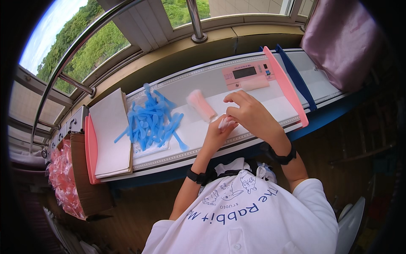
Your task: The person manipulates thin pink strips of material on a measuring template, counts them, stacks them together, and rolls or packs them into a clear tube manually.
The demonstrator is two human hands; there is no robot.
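Observation:
My left hand [219, 130] grips a small folded bundle of thin pink-and-clear plastic pouches [225, 123] over the front part of the white tray-like surface [276, 109]. Close above it, my right hand [249, 109] has bent, spread fingers, the lower ones at the bundle's edge; its thumb side is partly hidden, so whether it pinches a pouch is unclear. Just beyond my left hand lies a pink stack of plastic pouches [201, 105]. Another flat pink stack [254, 83] rests against the device panel. Many blue plastic spoons [152, 119] form a loose heap to the left.
A pink device panel [244, 73] with a dark display is at the back. Pink [287, 87] and blue [296, 76] dividers stand right. White boards or sheets [111, 136] lie left, beside a cardboard box [81, 171] of wrapped pink items [65, 181]. A metal rail [76, 41] crosses the window.

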